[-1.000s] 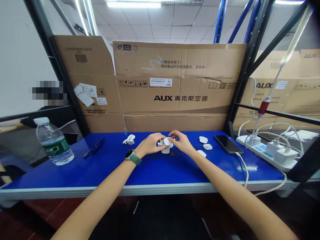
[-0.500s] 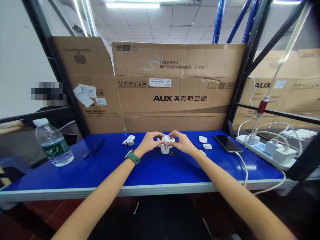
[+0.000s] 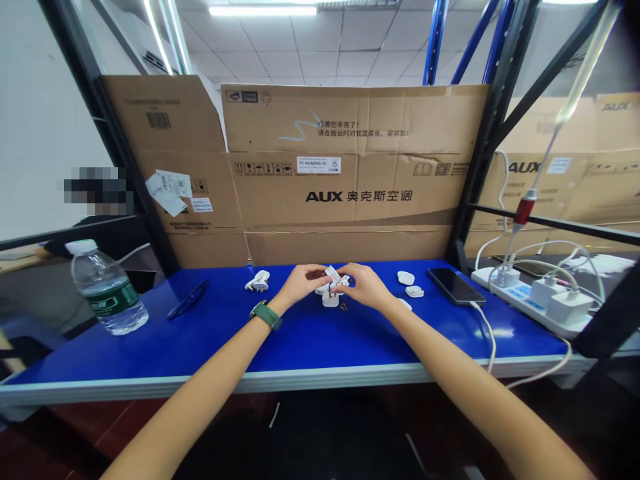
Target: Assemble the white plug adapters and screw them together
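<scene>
Between my two hands, above the blue tabletop, is a small white plastic plug part (image 3: 332, 272), now tilted with a narrow side showing. My left hand (image 3: 299, 285) pinches it from the left, thumb and fingers closed. From the right, my right hand (image 3: 365, 285) closes its thumb and fingertips on the same part; the exact grip is partly hidden. Just beneath my fingers lie more white plug pieces (image 3: 330, 301), partly covered by the hands. Small brass-coloured bits (image 3: 343, 307) rest beside them.
White plugs with pins (image 3: 259, 281) lie left of my hands, and white covers (image 3: 405, 278) to the right. Farther right are a phone (image 3: 455, 287) on a cable and a loaded power strip (image 3: 530, 303). Glasses (image 3: 189, 299) and a water bottle (image 3: 107, 290) stand left; cardboard (image 3: 320, 247) backs the table.
The white part between my fingers has turned from showing its broad face to a tilted, edge-on pose. My right fingers have shifted slightly around it; the pieces on the table stay put.
</scene>
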### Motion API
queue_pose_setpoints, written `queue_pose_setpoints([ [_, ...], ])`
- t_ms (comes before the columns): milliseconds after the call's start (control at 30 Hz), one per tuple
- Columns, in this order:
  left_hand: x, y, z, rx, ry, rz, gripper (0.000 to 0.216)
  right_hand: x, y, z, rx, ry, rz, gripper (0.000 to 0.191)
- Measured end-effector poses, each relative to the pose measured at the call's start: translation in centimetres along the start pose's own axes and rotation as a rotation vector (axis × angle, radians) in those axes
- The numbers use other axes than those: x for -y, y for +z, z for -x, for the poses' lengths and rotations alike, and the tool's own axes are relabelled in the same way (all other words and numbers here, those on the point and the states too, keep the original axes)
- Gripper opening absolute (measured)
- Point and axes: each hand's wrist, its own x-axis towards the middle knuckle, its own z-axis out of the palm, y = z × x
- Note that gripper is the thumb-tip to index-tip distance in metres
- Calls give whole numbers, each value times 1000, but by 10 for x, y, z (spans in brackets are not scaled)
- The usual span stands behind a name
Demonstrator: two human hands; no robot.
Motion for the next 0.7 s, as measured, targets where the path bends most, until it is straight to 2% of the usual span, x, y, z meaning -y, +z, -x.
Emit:
queue_pose_setpoints([
  [100, 3, 0, 0, 7, -55, -23, 42, 11, -3, 3, 101, 21, 212, 26],
  [200, 5, -1, 1, 0, -42, -185, 38, 22, -5, 4, 201, 41, 376, 26],
  [333, 1, -2, 2, 16, 30, -422, 34, 26, -5, 3, 241, 50, 415, 27],
  [500, -8, -8, 2, 40, 108, -306, 49, 17, -6, 2, 195, 43, 284, 24],
  [600, -11, -12, 2, 83, 153, -253, 37, 8, -7, 0, 166, 36, 82, 24],
  [700, -13, -14, 5, 101, 183, -316, 34, 0, -10, -2, 154, 45, -202, 29],
])
